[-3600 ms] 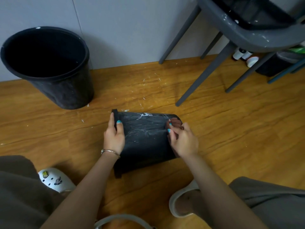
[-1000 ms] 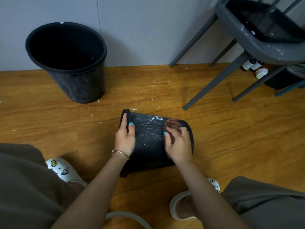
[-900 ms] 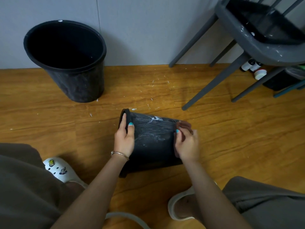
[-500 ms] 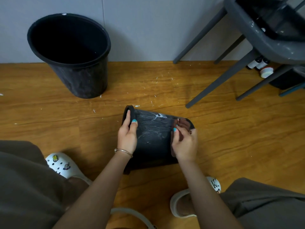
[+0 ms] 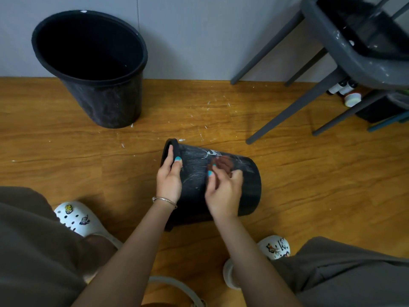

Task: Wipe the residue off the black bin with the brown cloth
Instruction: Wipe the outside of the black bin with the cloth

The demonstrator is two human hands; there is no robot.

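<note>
Wooden floor (image 5: pixel 66 151): upright bin (image 5: pixel 93 69) near the wall, bare boards between. Black bin (image 5: pixel 247 187) on its side mid-floor, rim leftward, white residue streaks. Left hand (image 5: pixel 169 178) grips rim, fingers curled. Right hand (image 5: pixel 223 193) blurred, fingertips pinching brown cloth (image 5: pixel 223 163) against bin's upper side.

white mark on black bin (image 5: pixel 221 196), unreadable, no legible txt
</note>
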